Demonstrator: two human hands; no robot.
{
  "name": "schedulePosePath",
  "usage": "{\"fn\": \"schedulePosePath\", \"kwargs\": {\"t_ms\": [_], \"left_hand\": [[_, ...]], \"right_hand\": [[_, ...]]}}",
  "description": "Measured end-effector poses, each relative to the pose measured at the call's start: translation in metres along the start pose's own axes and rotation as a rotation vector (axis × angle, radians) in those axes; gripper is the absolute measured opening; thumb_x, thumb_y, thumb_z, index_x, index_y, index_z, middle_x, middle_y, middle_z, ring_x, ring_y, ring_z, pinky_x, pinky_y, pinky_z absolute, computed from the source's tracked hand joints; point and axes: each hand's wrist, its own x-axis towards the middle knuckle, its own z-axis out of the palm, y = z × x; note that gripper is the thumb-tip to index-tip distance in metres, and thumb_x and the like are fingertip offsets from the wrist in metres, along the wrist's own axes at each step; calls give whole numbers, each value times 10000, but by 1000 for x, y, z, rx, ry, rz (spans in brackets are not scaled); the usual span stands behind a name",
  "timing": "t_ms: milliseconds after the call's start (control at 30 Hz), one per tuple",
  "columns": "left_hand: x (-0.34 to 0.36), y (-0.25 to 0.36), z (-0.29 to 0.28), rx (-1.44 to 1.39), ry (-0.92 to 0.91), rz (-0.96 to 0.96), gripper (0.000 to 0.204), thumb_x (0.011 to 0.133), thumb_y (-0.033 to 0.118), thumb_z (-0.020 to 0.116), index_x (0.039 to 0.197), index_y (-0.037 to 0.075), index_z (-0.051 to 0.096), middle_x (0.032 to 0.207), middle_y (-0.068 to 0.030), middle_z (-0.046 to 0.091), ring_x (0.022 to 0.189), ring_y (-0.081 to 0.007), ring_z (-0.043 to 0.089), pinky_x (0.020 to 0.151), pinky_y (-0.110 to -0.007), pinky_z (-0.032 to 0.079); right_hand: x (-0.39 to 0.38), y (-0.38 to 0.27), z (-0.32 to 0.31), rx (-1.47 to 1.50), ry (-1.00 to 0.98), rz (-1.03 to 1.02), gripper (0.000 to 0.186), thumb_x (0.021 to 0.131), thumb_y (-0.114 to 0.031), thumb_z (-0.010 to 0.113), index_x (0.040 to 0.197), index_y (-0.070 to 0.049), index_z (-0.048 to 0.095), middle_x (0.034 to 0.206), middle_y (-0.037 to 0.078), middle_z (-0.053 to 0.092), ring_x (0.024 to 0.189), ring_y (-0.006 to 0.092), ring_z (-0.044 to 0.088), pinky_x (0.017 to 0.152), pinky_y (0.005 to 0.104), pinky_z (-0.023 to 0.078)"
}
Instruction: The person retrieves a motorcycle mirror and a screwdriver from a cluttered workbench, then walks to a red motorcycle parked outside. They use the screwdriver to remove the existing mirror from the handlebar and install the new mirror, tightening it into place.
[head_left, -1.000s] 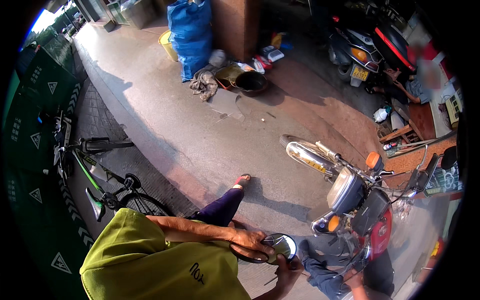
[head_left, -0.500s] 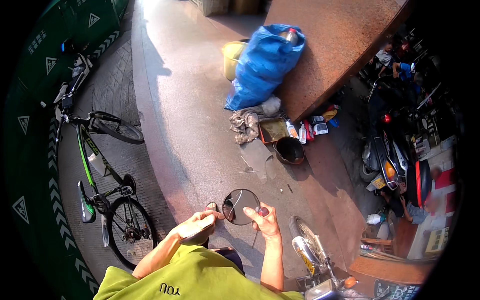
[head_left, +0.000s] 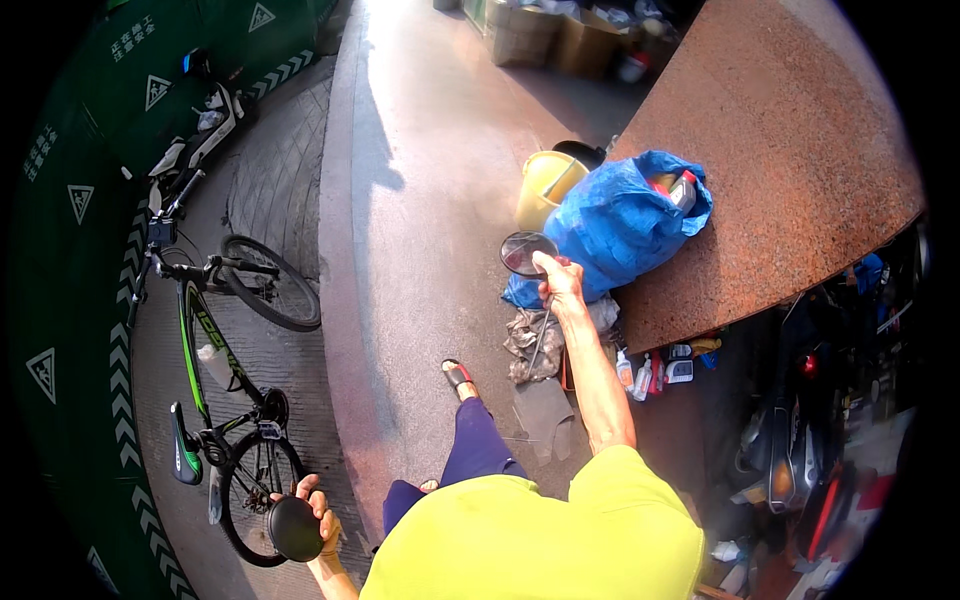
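My right hand (head_left: 562, 284) reaches far forward and grips a round rear-view mirror (head_left: 524, 254), its thumb over the edge of the glass. The mirror's thin metal stem (head_left: 541, 340) hangs below the hand. In the view, it overlaps the left edge of a stuffed blue sack (head_left: 622, 222). Low at my left side, my left hand (head_left: 322, 518) is closed round a second round mirror (head_left: 296, 529), its smooth black back showing; any stem on it is hidden. It appears in front of the bicycle's rear wheel.
At left a black and green bicycle (head_left: 203, 365) and a scooter (head_left: 200, 140) stand by a green barrier (head_left: 75, 290). A yellow bucket (head_left: 545, 190) is behind the sack. Rags (head_left: 530, 345), bottles (head_left: 641, 378) and a granite block (head_left: 770, 170) lie right; cardboard boxes (head_left: 522, 35) stand ahead.
My hands have parted from in front of my body. The right one has swung forward with its mirror toward the sack; the left has dropped to my side. One foot has stepped forward.
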Motion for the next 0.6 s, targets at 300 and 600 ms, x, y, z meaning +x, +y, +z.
{"fn": "schedulePosePath", "kwargs": {"t_ms": [300,600], "left_hand": [[89,-112,25,-291,-82,527,851,895,644,371,1295,-106,369,812,-201,556,540,-294,584,449,-322,393],[37,-235,3,-314,-264,1038,626,956,432,434,1236,-128,425,809,-203,549,536,-302,552,465,-338,478]], "right_hand": [[220,10,49,-1004,-145,-85,203,750,-157,593,763,42,628,599,142,628,399,193,547,327,332,404],[15,307,224,-1390,-1653,-118,133,774,-108,660,858,-31,591,724,178,660,453,231,581,358,384,422]]}}
